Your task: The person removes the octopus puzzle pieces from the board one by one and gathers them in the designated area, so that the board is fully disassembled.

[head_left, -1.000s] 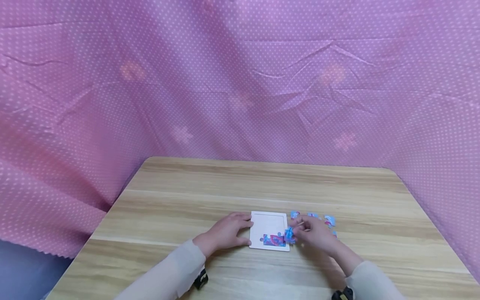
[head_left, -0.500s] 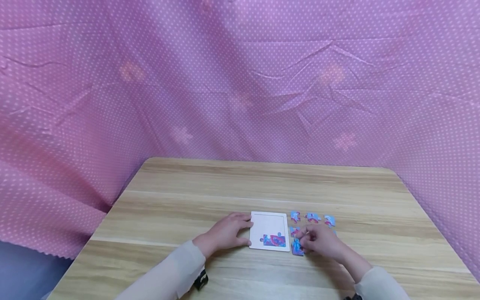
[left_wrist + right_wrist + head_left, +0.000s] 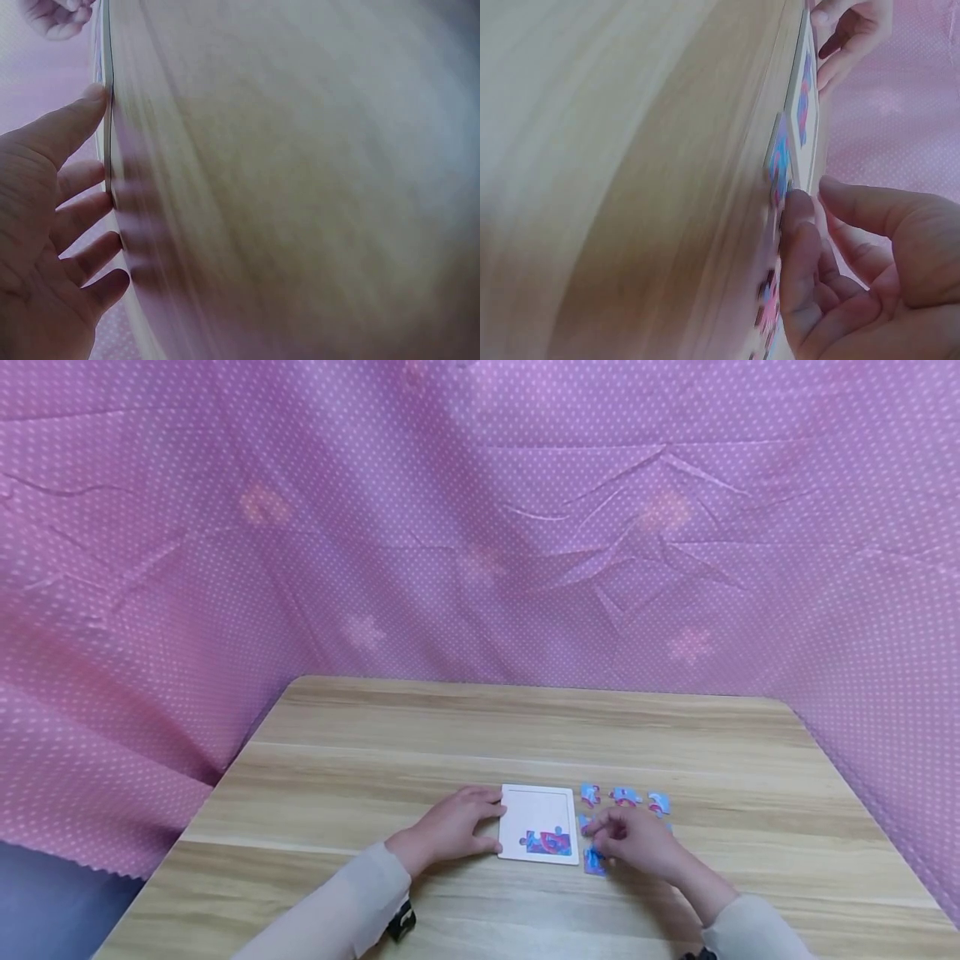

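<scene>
A white puzzle tray (image 3: 534, 811) lies flat on the table, with joined pink, purple and blue puzzle pieces (image 3: 555, 841) in its lower right corner. My left hand (image 3: 457, 823) rests at the tray's left edge, thumb and fingertips touching it; in the left wrist view its fingers (image 3: 82, 217) are spread along that edge. Right of the tray, my right hand (image 3: 636, 841) hovers low over loose pieces. A blue-purple puzzle piece (image 3: 594, 861) lies just below its fingertips. In the right wrist view, a gap separates thumb and index finger above that piece (image 3: 780, 159); the fingers hide other pieces.
Behind my right hand lie loose puzzle pieces: one by the tray's corner (image 3: 590, 794), one in the middle (image 3: 625, 795) and one farther right (image 3: 659, 802). The wooden table (image 3: 375, 718) extends around them to a pink dotted curtain (image 3: 480, 527).
My right hand held the blue-purple piece at the tray's right edge, then set it on the table beside the tray. Its fingertips have since shifted slightly left. The left hand has stayed still.
</scene>
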The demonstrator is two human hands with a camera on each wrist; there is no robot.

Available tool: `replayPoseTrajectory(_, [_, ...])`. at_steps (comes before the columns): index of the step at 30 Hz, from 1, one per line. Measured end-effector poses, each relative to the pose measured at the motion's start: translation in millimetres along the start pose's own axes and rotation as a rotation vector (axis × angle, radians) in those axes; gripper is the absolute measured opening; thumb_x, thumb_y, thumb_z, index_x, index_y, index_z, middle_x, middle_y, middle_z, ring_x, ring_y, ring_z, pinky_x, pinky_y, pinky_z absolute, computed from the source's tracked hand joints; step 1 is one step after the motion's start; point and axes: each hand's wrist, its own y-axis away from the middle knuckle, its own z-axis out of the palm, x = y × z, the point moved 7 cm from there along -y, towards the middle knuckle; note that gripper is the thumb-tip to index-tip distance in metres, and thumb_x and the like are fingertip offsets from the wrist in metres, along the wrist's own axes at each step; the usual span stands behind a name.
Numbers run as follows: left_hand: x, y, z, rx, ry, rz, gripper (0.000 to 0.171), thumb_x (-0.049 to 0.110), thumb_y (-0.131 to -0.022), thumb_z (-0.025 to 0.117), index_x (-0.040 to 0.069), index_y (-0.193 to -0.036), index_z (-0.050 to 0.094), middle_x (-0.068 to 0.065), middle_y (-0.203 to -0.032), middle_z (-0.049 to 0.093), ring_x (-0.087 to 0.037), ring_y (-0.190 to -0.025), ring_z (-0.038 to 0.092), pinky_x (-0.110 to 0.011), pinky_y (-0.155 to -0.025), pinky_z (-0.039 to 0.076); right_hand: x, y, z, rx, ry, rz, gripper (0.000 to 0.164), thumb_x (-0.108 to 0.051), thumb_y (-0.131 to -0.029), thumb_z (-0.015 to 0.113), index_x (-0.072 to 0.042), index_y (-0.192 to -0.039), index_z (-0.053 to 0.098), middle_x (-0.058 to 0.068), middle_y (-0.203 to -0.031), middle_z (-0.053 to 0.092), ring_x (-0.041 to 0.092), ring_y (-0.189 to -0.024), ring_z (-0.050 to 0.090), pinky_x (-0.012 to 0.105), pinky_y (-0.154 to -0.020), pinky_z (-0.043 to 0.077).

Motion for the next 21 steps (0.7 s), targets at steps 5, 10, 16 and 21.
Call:
replayPoseTrajectory(5, [-1.1, 1.4, 0.6, -0.002, 0.005, -0.003, 0.057, 0.045, -0.085, 0.069, 0.013, -0.131, 0.059, -0.002, -0.143, 0.046, -0.022, -0.135, 0.035, -0.038, -0.111, 0.027, -9.9, -10.5, 12.1, 0.027, -0.002, -0.034, 0.015, -0.007, -0.083, 0.071, -0.006, -0.097, 0.067, -0.004, -0.084, 0.065, 0.013, -0.078, 0.060, 0.024, -0.069, 0.051])
replayPoseTrajectory(10, [-0.8, 1.4, 0.8, 0.004, -0.001, 0.002, 0.057, 0.045, -0.085, 0.069, 0.013, -0.131, 0.059, -0.003, -0.143, 0.046, -0.023, -0.134, 0.036, -0.039, -0.110, 0.028, -22.2, -19.9, 26.6, 0.033, -0.020, -0.065, 0.017, -0.006, -0.082, 0.072, -0.005, -0.099, 0.067, -0.002, -0.086, 0.066, 0.014, -0.080, 0.061, 0.024, -0.072, 0.051])
replayPoseTrajectory(16, [1.2, 1.7, -1.6, 0.014, -0.004, 0.020, 0.058, 0.044, -0.085, 0.069, 0.011, -0.131, 0.059, -0.006, -0.143, 0.046, -0.025, -0.133, 0.038, -0.040, -0.110, 0.028, -32.6, -29.2, 39.2, 0.034, 0.015, -0.034, 0.017, -0.007, -0.081, 0.072, -0.010, -0.097, 0.068, -0.005, -0.086, 0.066, 0.013, -0.079, 0.060, 0.031, -0.074, 0.052])
replayPoseTrajectory(21, [1.1, 0.5, -1.6, 0.021, -0.012, 0.030, 0.057, 0.044, -0.085, 0.069, 0.011, -0.131, 0.059, -0.006, -0.143, 0.046, -0.025, -0.132, 0.039, -0.038, -0.110, 0.028, -36.5, -34.1, 46.0, 0.006, 0.021, -0.032, 0.016, -0.005, -0.082, 0.072, -0.009, -0.097, 0.068, -0.005, -0.085, 0.065, 0.013, -0.080, 0.059, 0.036, -0.077, 0.051])
